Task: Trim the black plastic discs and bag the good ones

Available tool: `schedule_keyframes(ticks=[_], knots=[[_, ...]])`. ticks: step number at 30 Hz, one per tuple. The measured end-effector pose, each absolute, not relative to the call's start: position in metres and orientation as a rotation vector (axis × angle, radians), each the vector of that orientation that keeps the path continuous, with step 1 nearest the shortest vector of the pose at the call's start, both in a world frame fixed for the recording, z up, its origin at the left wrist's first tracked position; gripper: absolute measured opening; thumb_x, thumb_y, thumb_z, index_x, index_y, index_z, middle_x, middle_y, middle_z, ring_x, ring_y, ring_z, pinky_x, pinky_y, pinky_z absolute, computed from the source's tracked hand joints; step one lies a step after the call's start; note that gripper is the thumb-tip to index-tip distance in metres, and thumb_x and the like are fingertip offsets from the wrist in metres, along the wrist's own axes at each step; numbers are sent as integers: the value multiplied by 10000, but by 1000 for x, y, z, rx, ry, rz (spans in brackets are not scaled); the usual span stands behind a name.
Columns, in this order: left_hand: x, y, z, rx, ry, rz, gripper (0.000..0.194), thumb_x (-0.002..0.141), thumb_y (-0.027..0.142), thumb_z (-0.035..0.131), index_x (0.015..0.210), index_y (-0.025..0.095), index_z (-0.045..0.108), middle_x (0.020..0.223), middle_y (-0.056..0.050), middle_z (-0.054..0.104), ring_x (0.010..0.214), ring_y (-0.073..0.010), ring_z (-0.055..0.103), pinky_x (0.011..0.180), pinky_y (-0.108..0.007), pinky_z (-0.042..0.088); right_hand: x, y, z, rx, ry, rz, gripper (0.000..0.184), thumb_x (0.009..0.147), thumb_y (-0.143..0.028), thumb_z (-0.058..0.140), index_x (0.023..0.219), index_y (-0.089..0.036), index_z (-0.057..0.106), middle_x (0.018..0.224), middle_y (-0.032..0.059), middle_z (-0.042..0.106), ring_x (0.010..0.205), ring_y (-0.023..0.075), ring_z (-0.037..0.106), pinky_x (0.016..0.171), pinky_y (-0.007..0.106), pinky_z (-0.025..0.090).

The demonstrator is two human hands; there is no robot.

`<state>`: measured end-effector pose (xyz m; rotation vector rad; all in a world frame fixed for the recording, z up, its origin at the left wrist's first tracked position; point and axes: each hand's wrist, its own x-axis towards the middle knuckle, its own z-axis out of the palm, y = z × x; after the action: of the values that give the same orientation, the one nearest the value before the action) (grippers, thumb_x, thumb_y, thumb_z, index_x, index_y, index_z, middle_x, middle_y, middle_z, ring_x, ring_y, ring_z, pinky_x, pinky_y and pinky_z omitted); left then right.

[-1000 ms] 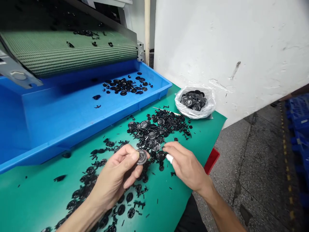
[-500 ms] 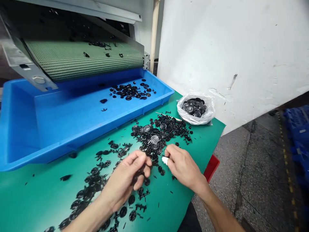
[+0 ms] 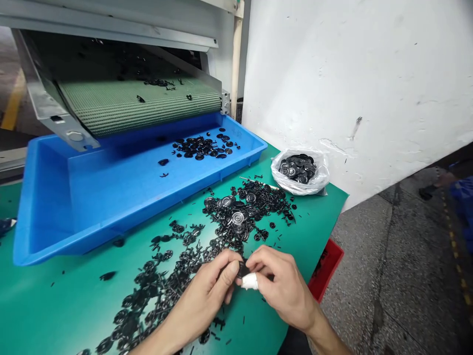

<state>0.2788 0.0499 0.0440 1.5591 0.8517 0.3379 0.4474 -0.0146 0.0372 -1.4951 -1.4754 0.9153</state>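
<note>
My left hand (image 3: pixel 205 291) and my right hand (image 3: pixel 283 286) meet low on the green mat (image 3: pixel 48 310), pinching a small black plastic part (image 3: pixel 243 268) between their fingertips. Most of that part is hidden by my fingers. A white wrap (image 3: pixel 250 281) covers one finger of my right hand. Black plastic discs and broken runner pieces lie scattered under and beside my left hand. A denser heap of them (image 3: pixel 240 212) sits just beyond my hands, with some discs showing a silvery face.
A blue plastic tray (image 3: pixel 148 214) holding black parts lies left of the heap, beneath a green ribbed conveyor belt (image 3: pixel 136 111). A clear plastic bag of black discs (image 3: pixel 299 172) stands by a white wall (image 3: pixel 351 74). A red bin (image 3: pixel 327 268) sits below the mat's right edge, above a concrete floor (image 3: pixel 373 276).
My hands have come together and closer to me. The disc my left hand held earlier no longer shows. The view has tilted, shifting the tray and conveyor lower in the picture.
</note>
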Motion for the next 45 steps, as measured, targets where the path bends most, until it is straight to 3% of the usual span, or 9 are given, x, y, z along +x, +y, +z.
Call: schedule_keyframes(ticks=[5, 13, 19, 23, 28, 33, 37, 42, 45], knots=[[279, 48, 49, 1634, 928, 383, 354, 965, 467, 399, 719, 233, 496, 591, 51, 425, 534, -137, 391, 502, -239, 304, 445, -16, 40, -1460, -1689, 752, 396, 823, -28, 443, 1111, -219, 638, 883, 25, 643, 771, 153, 600, 708, 265, 481], [277, 48, 48, 1553, 980, 400, 358, 963, 466, 415, 726, 221, 524, 540, 51, 489, 479, -115, 433, 474, -214, 335, 432, 5, 31, -1624, -1503, 818, 229, 915, -136, 437, 863, -181, 655, 513, -51, 521, 465, 103, 496, 495, 218, 373], [277, 69, 48, 968, 905, 589, 191, 946, 372, 503, 876, 208, 570, 548, 45, 582, 392, -76, 439, 361, -147, 312, 452, 41, 37, -1938, -1948, 261, 354, 906, -89, 448, 1176, -223, 633, 904, 44, 605, 694, 150, 577, 576, 251, 380], [277, 77, 51, 693, 787, 654, 146, 902, 318, 588, 961, 193, 634, 638, 21, 616, 427, -74, 499, 322, -117, 337, 450, 50, 38, -2068, -2094, 182, 257, 933, -126, 477, 1068, -245, 660, 892, 41, 569, 699, 159, 569, 515, 247, 339], [275, 79, 52, 604, 735, 706, 192, 865, 360, 646, 806, 178, 660, 837, -38, 654, 716, -164, 634, 417, -171, 494, 447, 47, 29, -2033, -2089, 58, 206, 911, -72, 483, 996, -199, 621, 929, 61, 556, 805, 187, 564, 532, 251, 358], [276, 75, 51, 681, 799, 569, 210, 890, 369, 631, 836, 166, 639, 668, 14, 575, 469, -49, 391, 360, -101, 287, 449, 44, 24, -1882, -2038, -71, 281, 894, 0, 402, 952, -175, 615, 897, 72, 567, 778, 184, 564, 567, 258, 405], [280, 67, 51, 675, 894, 463, 303, 887, 456, 601, 853, 157, 633, 630, 41, 505, 457, -46, 285, 360, -129, 138, 438, 31, 28, -1620, -1943, -164, 300, 941, -44, 358, 881, -163, 627, 823, 68, 576, 712, 165, 553, 581, 259, 427], [280, 64, 50, 821, 956, 447, 284, 902, 465, 553, 816, 195, 570, 525, 83, 400, 469, -79, 208, 408, -165, 110, 430, 12, 34, -1418, -1876, 290, 257, 891, -43, 423, 935, -180, 636, 887, 56, 591, 761, 156, 574, 661, 261, 490], [278, 65, 49, 1039, 968, 408, 318, 910, 513, 495, 805, 216, 541, 535, 86, 364, 490, -104, 240, 430, -183, 167, 435, 8, 39, -1436, -1722, 601, 373, 806, 0, 433, 1053, -209, 618, 970, 40, 589, 802, 144, 586, 724, 266, 511]])
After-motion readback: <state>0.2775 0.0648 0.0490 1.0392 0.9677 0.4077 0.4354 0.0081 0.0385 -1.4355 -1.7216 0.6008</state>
